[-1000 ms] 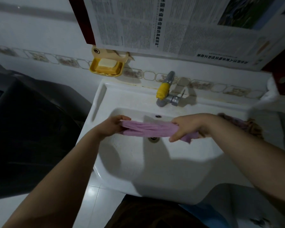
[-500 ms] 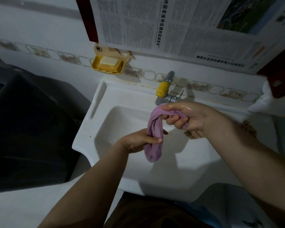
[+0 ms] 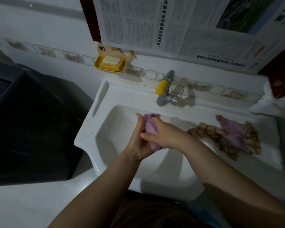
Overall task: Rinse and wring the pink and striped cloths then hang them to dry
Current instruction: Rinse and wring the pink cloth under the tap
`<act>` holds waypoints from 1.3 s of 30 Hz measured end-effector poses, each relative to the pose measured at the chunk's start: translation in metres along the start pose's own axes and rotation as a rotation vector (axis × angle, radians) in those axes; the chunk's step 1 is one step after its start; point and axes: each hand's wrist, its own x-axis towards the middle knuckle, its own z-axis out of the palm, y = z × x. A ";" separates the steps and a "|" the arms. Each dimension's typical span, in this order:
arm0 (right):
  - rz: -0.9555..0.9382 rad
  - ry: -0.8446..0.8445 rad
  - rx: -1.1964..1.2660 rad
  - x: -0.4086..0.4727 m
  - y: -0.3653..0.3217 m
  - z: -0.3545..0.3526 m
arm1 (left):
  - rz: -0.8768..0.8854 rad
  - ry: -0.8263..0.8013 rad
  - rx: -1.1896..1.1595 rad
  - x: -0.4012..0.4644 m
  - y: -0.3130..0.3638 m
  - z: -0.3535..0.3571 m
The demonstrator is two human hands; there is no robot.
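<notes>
Over the white sink (image 3: 89, 127), the left hand (image 3: 139, 142) and right hand (image 3: 161, 134) clamp their fingers around a bunched pink cloth (image 3: 149, 127); striped cloth (image 3: 209, 132) lies on the rim at right.

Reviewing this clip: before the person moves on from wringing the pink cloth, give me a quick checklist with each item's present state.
1. Both hands on the pink cloth: ok; left hand and right hand grip it bunched.
2. Cloth held over the sink basin: ok.
3. Faucet off: ok, no stream visible.
4. Cloth fully wrung: cannot tell.
5. Striped cloth done: not ok; it lies on the sink ledge in a heap with another pink cloth.
6. Hanging spot ready: cannot tell, none in view.
</notes>
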 end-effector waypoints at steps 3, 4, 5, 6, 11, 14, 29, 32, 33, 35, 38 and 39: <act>-0.036 -0.068 -0.121 -0.018 -0.002 -0.012 | 0.034 0.023 0.078 -0.003 0.008 -0.007; -0.041 -0.021 -0.112 -0.022 0.000 -0.021 | -0.009 0.031 0.110 -0.006 0.013 -0.009; -0.060 0.067 -0.132 -0.026 0.004 -0.031 | -0.058 0.021 0.149 -0.009 0.020 -0.011; -0.092 0.155 -0.225 -0.027 0.009 -0.040 | -0.114 -0.008 0.188 -0.012 0.027 -0.011; -0.735 0.449 -1.007 -0.002 0.037 -0.039 | -0.476 -0.283 0.624 -0.014 0.047 0.016; -1.104 0.489 -1.006 0.018 0.046 -0.039 | -0.759 -0.292 0.816 -0.005 0.042 0.035; 0.145 -0.274 0.364 0.014 0.049 -0.011 | 0.498 -0.018 2.806 0.008 0.023 0.022; 0.205 -0.376 0.708 0.004 0.056 0.001 | 0.817 -0.339 2.848 0.010 0.035 0.020; 0.228 -0.407 0.788 0.002 0.055 0.003 | 0.907 -0.453 2.836 0.011 0.039 0.020; 0.274 -0.477 0.921 0.000 0.052 0.005 | 1.020 -0.600 2.815 0.016 0.047 0.023; 0.251 -0.533 1.119 -0.006 0.045 0.001 | 1.219 -0.724 2.761 0.020 0.059 0.036; 0.231 -0.533 1.174 -0.009 0.042 0.001 | 1.294 -0.749 2.752 0.022 0.061 0.040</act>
